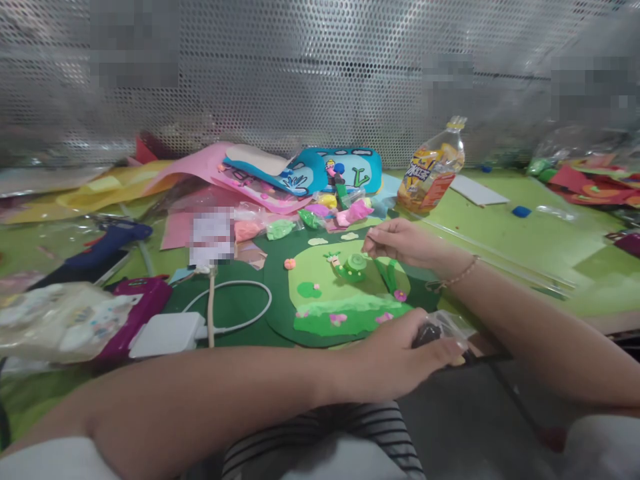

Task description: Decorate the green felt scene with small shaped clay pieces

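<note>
My left hand (400,357) is closed around a small clear bag of dark clay (427,335) at the near edge of the table. With fingertips pinched together, my right hand (400,243) hovers at the right side of a green clay snail (356,265); anything between the fingertips is too small to make out. The snail sits on a green craft board (280,320) decorated with clouds, pink flowers and a grass strip. Whether the fingertips touch the snail's coiled shell, I cannot tell.
Behind the board lie several bagged clay pieces (280,229) and a blue craft picture (370,160). A plastic bottle (430,167) stands at the back right. To the left are a blue glue gun (107,243), a white charger (167,333) with its cable, and a magenta case (143,307).
</note>
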Demonstrator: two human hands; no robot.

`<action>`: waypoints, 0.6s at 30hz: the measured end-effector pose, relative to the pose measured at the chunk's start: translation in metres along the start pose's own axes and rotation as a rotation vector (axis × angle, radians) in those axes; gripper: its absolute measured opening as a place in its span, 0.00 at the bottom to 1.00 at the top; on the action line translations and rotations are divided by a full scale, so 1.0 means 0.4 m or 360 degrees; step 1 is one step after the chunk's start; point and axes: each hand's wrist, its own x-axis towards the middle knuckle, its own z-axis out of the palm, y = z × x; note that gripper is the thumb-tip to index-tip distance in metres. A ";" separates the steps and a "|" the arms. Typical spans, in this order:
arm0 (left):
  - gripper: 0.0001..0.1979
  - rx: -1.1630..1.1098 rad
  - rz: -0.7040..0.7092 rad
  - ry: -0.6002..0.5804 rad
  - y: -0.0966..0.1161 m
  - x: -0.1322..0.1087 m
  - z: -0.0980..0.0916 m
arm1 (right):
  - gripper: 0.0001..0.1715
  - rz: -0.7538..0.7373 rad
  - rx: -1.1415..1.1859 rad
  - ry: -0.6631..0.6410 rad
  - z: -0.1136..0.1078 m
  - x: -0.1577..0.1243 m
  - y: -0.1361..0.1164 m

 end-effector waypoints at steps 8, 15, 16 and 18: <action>0.24 -0.0008 0.0015 -0.0009 -0.003 0.001 -0.001 | 0.18 0.0021 0.0087 0.0009 0.000 0.003 0.003; 0.23 0.0044 0.0046 0.0014 -0.002 0.001 -0.001 | 0.15 -0.0056 0.0119 -0.0039 -0.003 0.003 -0.004; 0.23 0.0046 0.0039 0.0011 -0.001 0.001 -0.002 | 0.16 -0.0056 0.0119 -0.0045 -0.001 0.002 -0.007; 0.23 0.0037 0.0022 0.0002 0.000 0.000 -0.003 | 0.17 -0.0052 0.0102 -0.0034 0.002 0.000 -0.011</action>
